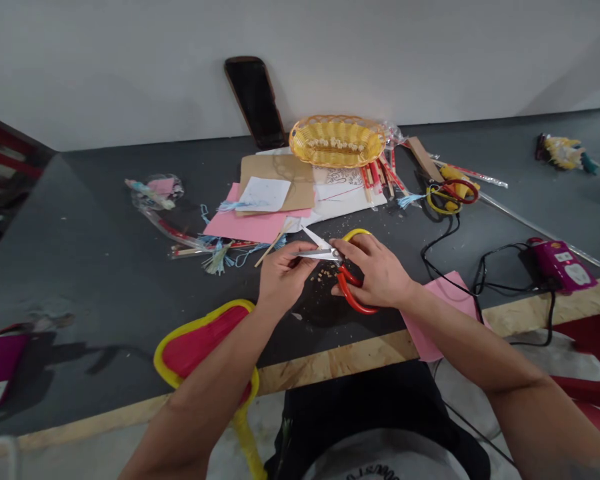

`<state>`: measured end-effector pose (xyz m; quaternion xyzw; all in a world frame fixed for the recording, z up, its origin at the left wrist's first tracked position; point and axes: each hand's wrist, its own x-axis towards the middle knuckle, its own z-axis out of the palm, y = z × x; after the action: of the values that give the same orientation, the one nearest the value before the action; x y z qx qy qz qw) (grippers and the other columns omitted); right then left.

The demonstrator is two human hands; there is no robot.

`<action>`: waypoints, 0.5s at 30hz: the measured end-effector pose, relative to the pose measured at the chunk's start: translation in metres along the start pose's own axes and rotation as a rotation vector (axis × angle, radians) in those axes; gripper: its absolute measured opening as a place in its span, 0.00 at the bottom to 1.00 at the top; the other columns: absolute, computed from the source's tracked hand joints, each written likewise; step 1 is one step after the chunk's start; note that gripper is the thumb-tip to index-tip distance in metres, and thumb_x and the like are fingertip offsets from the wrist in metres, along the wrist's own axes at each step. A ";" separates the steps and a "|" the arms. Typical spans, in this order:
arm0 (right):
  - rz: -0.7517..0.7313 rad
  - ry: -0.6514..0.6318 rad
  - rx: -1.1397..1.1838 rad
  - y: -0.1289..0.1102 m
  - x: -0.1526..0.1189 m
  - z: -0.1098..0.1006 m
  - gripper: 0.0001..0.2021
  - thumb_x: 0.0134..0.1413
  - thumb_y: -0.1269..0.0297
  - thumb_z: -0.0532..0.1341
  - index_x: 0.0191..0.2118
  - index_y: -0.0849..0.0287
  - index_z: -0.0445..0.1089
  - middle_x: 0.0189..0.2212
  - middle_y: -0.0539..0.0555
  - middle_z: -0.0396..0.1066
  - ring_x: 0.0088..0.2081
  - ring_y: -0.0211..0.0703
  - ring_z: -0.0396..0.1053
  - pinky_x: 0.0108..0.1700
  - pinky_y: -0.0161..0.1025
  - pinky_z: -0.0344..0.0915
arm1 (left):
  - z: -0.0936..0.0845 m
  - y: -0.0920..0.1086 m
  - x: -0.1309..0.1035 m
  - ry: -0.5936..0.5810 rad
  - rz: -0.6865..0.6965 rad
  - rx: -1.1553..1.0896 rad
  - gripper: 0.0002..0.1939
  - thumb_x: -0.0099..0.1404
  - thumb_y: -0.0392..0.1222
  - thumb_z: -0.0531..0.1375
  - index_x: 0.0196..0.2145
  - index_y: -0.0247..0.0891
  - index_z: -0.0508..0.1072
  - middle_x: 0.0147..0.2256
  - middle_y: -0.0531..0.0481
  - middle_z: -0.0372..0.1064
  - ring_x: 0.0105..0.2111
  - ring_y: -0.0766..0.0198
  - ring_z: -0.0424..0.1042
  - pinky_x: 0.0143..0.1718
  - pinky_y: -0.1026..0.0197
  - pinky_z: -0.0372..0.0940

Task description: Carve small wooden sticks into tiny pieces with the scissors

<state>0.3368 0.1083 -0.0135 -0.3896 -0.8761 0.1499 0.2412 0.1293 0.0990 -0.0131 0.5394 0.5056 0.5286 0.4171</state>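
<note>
My right hand [380,270] grips a pair of scissors [347,283] with one red and one yellow handle. The blades are spread apart and point left, towards my left hand [284,277]. The fingers of my left hand are pinched together by the lower blade; what they hold is too small to make out. A thin wooden stick [273,248] shows just beyond the left fingers, and whether they touch it I cannot tell. Small tan crumbs [324,275] are scattered on the dark tabletop below the blades.
Behind my hands are pink paper [245,227], brown card [280,167], a yellow basket [337,143] and a leaning phone [256,100]. A pink-and-yellow paddle shape [200,340] lies under my left forearm. At right are other scissors [453,193], cables and a purple box [563,265].
</note>
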 end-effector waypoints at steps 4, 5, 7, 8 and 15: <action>-0.026 0.011 0.023 0.002 0.000 0.002 0.37 0.58 0.40 0.61 0.65 0.60 0.62 0.49 0.64 0.68 0.51 0.57 0.68 0.56 0.56 0.69 | -0.003 -0.002 0.000 -0.027 -0.027 -0.008 0.04 0.56 0.41 0.68 0.29 0.38 0.81 0.24 0.52 0.75 0.22 0.67 0.68 0.23 0.66 0.61; -0.035 0.012 0.028 0.002 0.000 0.002 0.36 0.59 0.40 0.61 0.64 0.61 0.62 0.49 0.64 0.69 0.51 0.57 0.68 0.56 0.56 0.69 | -0.003 -0.003 0.001 -0.039 -0.037 -0.013 0.04 0.56 0.41 0.68 0.29 0.38 0.81 0.25 0.52 0.75 0.23 0.67 0.69 0.23 0.66 0.61; -0.054 0.017 0.032 0.003 0.000 0.004 0.35 0.60 0.42 0.61 0.64 0.63 0.63 0.49 0.65 0.70 0.52 0.57 0.69 0.56 0.55 0.70 | -0.004 -0.006 0.001 -0.060 -0.061 -0.029 0.05 0.56 0.41 0.68 0.30 0.39 0.81 0.25 0.51 0.76 0.23 0.67 0.69 0.23 0.66 0.61; -0.063 0.018 0.034 0.004 0.000 0.004 0.35 0.60 0.43 0.61 0.64 0.64 0.63 0.50 0.66 0.70 0.52 0.57 0.69 0.56 0.55 0.70 | -0.004 -0.007 0.002 -0.064 -0.069 -0.046 0.05 0.56 0.41 0.68 0.30 0.39 0.81 0.25 0.51 0.76 0.23 0.67 0.69 0.23 0.67 0.60; -0.015 -0.033 0.005 0.002 -0.003 0.004 0.34 0.62 0.44 0.61 0.65 0.63 0.62 0.50 0.65 0.72 0.50 0.56 0.73 0.51 0.51 0.73 | -0.002 -0.009 0.001 -0.038 -0.116 -0.120 0.07 0.55 0.43 0.69 0.28 0.37 0.80 0.19 0.54 0.69 0.17 0.71 0.60 0.19 0.68 0.55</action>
<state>0.3370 0.1070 -0.0187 -0.3798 -0.8825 0.1568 0.2287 0.1264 0.1011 -0.0220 0.4933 0.4954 0.5225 0.4880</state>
